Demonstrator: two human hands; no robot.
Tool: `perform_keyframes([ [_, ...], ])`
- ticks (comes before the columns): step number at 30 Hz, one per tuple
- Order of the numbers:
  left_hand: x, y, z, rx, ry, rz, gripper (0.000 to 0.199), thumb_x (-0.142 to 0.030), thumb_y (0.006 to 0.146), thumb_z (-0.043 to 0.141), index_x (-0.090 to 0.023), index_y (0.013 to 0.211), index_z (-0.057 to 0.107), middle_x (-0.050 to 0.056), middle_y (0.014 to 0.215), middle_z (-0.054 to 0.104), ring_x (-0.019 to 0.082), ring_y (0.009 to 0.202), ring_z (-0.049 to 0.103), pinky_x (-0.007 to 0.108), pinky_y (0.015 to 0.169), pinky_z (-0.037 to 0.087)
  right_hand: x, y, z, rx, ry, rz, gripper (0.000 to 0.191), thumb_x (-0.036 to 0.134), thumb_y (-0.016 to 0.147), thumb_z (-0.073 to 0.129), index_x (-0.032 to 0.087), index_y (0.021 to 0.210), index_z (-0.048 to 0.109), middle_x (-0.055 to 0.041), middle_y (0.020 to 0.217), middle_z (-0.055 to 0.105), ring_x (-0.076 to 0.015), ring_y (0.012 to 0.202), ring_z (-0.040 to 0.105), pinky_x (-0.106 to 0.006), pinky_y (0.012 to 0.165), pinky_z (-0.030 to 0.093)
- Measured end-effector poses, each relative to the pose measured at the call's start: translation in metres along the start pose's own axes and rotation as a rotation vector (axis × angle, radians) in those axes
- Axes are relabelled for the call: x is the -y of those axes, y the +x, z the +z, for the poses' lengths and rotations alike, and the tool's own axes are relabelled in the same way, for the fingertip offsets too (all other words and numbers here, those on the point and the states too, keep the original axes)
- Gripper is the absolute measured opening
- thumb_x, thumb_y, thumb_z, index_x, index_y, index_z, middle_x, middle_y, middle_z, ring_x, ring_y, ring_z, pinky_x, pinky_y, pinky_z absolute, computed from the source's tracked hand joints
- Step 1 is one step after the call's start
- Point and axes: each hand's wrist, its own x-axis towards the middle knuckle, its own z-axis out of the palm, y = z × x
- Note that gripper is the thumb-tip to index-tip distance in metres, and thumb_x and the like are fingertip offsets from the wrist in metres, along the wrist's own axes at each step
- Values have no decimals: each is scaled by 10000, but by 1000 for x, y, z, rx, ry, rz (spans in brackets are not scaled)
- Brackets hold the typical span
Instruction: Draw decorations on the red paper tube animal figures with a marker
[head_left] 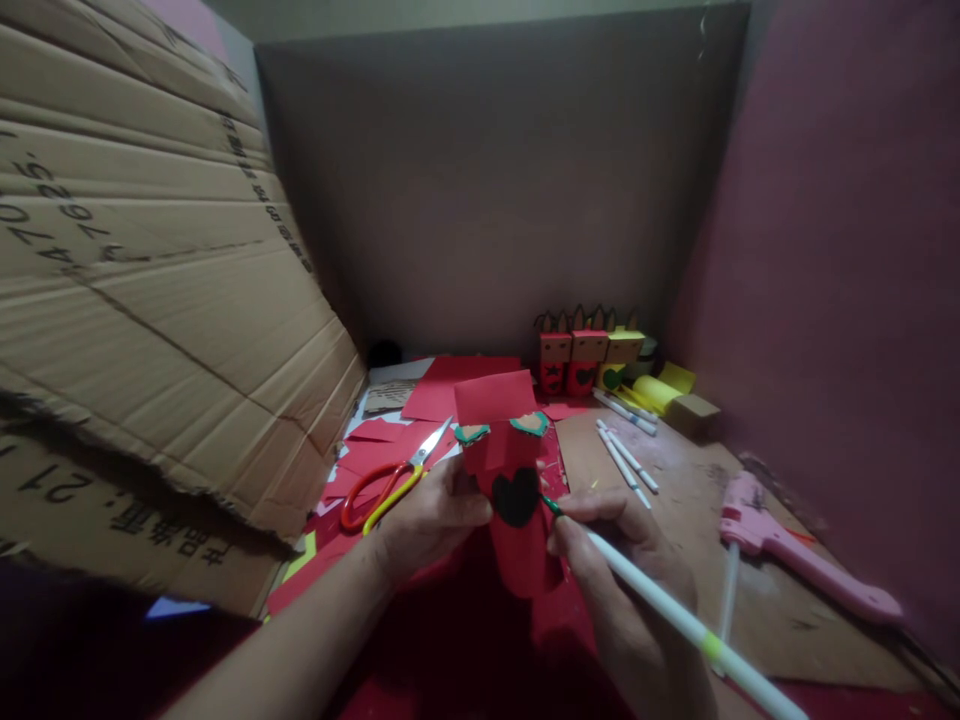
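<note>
Our left hand (442, 510) pinches the red figure (517, 570). Our right hand (622, 560) pinches a marker (675, 612) (green-tipped) at its dark heart (516, 498).

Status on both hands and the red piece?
Left hand gripping red paper piece. Right hand holding marker, tip at black heart. Scissors beside left hand.

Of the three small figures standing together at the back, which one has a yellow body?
The rightmost figure, with the green heart; the left figure and the middle figure both have red bodies.
</note>
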Motion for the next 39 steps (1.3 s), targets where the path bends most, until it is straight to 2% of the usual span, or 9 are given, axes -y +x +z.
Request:
perform_keyframes([
  [7, 0, -2, 0, -11, 18, 4, 437, -257, 697, 883, -182, 1106, 749, 83, 995, 769, 237, 915, 718, 344, 870, 534, 1, -2, -3, 15, 20, -9, 66, 292, 964, 632, 256, 913, 654, 12, 731, 690, -124, 609, 649, -195, 515, 520],
  [16, 0, -2, 0, -35, 23, -10, 495, -288, 666, 906, -167, 1117, 742, 104, 1012, 772, 289, 961, 717, 378, 867, 522, 1, -3, -3, 24, 18, -4, 62, 283, 972, 624, 260, 918, 646, 19, 733, 668, -120, 629, 634, -195, 544, 512],
  [25, -1, -2, 3, -45, 29, -16, 466, -286, 667, 906, -167, 1093, 760, 98, 994, 770, 249, 910, 714, 352, 851, 543, 0, -4, -3, 42, 28, 11, 75, 290, 985, 606, 260, 922, 635, 6, 763, 664, -135, 671, 644, -192, 493, 475],
  [39, 0, -1, 1, -40, 37, -11, 487, -293, 656, 917, -193, 1108, 766, 75, 993, 770, 226, 906, 712, 333, 855, 543, 2, -5, -6, 78, 58, 2, 105, 294, 995, 591, 253, 901, 615, 23, 703, 613, -125, 605, 604, -203, 508, 488],
])
